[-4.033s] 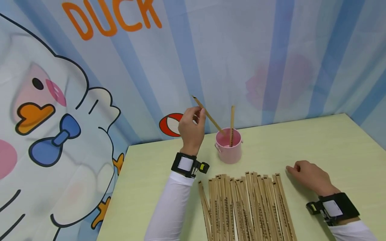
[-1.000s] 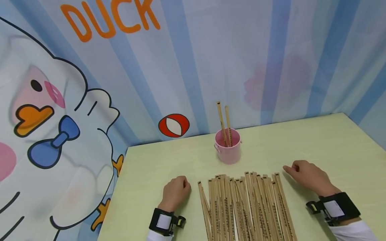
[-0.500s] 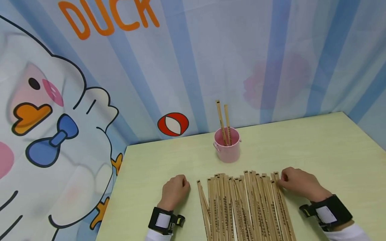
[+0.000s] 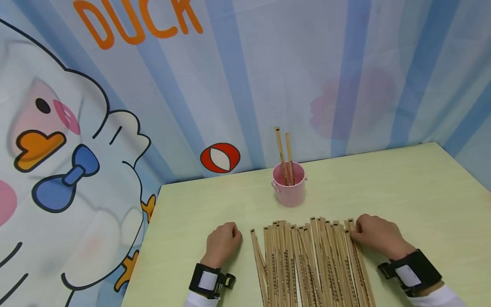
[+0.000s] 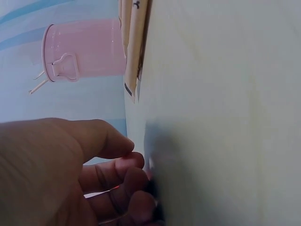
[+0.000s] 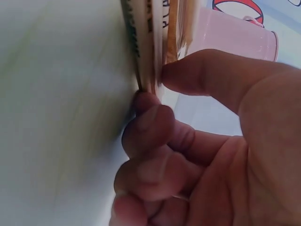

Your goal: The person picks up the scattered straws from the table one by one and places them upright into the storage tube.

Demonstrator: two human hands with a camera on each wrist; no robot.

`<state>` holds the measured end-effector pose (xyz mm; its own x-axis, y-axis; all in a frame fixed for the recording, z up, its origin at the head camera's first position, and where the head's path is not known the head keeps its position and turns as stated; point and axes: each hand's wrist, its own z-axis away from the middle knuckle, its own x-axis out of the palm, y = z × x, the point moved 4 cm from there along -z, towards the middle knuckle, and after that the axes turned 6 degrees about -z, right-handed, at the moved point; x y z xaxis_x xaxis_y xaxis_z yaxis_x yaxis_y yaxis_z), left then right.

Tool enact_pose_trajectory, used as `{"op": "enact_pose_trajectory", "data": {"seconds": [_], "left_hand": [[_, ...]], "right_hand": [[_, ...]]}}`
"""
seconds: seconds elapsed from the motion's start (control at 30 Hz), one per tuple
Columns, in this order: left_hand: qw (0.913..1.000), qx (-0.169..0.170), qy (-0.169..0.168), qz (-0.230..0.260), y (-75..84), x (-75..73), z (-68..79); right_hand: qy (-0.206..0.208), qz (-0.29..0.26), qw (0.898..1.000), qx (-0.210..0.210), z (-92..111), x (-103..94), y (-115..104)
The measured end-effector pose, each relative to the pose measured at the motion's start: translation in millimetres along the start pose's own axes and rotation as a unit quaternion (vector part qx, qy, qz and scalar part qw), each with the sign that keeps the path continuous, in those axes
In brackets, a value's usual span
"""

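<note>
the right hand [image 4: 377, 234] pinches the far tip of a stick [image 4: 364, 273] at its own end of the row [image 4: 285, 264]; whether one or two are caught, i can't tell. packed so tightly, a neighbour could drag along, and a tip-only hold might let the stick swing or slip. the left hand [image 4: 221, 242] rests loosely curled on the worktop [image 4: 422, 183], holding nothing. beyond and between the hands stands a pink bucket [image 4: 290, 196]; two upright sticks [image 4: 281, 149] lean inside, partly crowding its mouth.
</note>
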<state>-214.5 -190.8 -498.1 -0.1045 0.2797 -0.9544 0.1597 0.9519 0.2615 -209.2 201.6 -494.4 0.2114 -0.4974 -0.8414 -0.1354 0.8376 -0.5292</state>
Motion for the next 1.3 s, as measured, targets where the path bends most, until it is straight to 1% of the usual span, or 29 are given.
{"op": "enact_pose_trajectory", "data": {"seconds": [0.1,0.23,0.47,0.6,0.77,0.9,1.0,1.1,1.2,1.27,1.3], "left_hand": [[1.0,-0.001,-0.001,0.001,-0.4,0.9,-0.2],[1.0,-0.002,-0.002,0.0,-0.8,1.3,-0.5],[1.0,-0.003,-0.004,0.003,0.0,0.7,0.1],[1.0,-0.004,-0.005,0.006,0.1,0.7,0.2],[1.0,-0.004,-0.005,0.001,-1.1,1.4,-0.9],[1.0,0.001,-0.004,0.002,-1.6,1.3,-1.8],[1.0,0.0,-0.008,0.005,-2.2,2.2,-2.2],[0.9999,-0.004,-0.012,0.01,-2.8,3.9,-2.0],[0.9998,-0.008,-0.013,0.015,-2.9,4.1,-1.6],[0.9997,-0.01,-0.012,0.017,-2.7,3.7,-1.5],[0.9998,-0.01,-0.011,0.017,-2.6,3.2,-1.6]], "right_hand": [[0.004,-0.001,1.0,0.001,0,0.2,-1],[-0.002,-0.008,1.0,0.001,0,0.5,-1],[-0.002,-0.021,1.0,-0.018,1,-0.7,-1],[0.004,-0.031,0.999,-0.023,1,-4.0,-2],[0.015,-0.045,0.998,-0.029,0,-8.9,-7],[0.024,-0.056,0.998,-0.033,0,-15.5,-16],[0.033,-0.066,0.996,-0.041,2,-27.4,-26],[0.06,-0.062,0.995,-0.058,3,-47.9,-38],[0.108,-0.041,0.989,-0.089,3,-77.0,-54],[0.157,-0.03,0.98,-0.119,4,-101.6,-72],[0.184,-0.024,0.973,-0.134,5,-113.8,-81]]}}
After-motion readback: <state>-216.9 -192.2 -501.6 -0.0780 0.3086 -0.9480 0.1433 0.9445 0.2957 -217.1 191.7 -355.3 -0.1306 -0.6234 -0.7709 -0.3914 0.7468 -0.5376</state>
